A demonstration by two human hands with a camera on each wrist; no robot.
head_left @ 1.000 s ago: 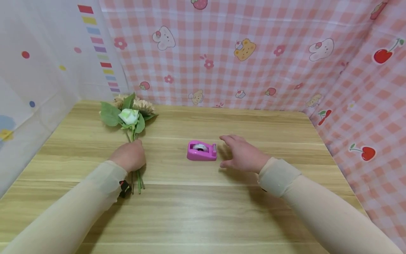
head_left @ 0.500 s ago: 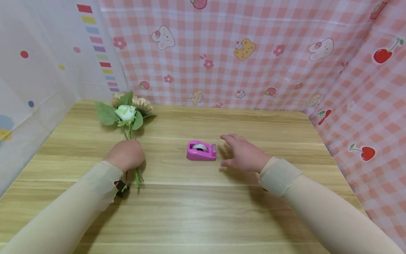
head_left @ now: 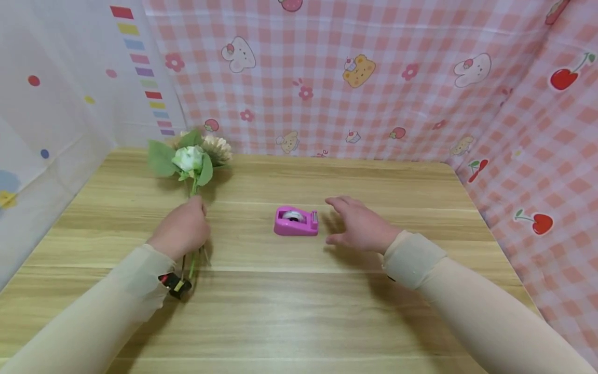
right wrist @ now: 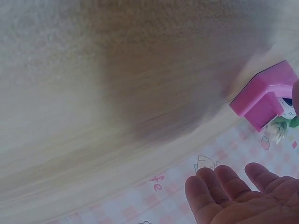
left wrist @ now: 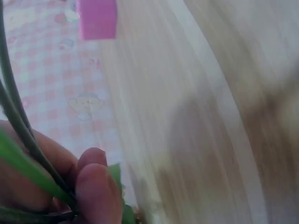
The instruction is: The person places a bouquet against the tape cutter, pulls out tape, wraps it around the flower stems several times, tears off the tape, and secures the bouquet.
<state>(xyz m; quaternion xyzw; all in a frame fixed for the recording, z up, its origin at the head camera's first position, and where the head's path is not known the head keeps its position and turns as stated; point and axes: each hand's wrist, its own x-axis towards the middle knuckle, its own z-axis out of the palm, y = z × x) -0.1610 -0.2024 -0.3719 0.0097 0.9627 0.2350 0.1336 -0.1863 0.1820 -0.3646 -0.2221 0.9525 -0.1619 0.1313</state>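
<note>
My left hand (head_left: 182, 228) grips the stems of a bunch of artificial flowers (head_left: 189, 158) at the table's left. A pale green-white rose, cream blossoms and broad green leaves show above the fist, and stem ends hang below it. In the left wrist view, thumb and fingers pinch several green stems (left wrist: 32, 144). A pink tape dispenser (head_left: 296, 221) with a roll of clear tape stands mid-table. Just right of it, apart from it, my right hand (head_left: 362, 224) is held with fingers spread and nothing in it. Its relaxed fingers (right wrist: 229, 184) show in the right wrist view.
The wood-grain table (head_left: 289, 311) is bordered at the back and right by pink checked cloth (head_left: 317, 67). White cloth (head_left: 60, 114) with coloured dots hangs along the left side. A small black device (head_left: 176, 285) sits at the left wrist.
My left hand has lifted the flowers slightly off the table and shifted a little left, and the stems have tilted. The right hand and the tape dispenser stay where they were.
</note>
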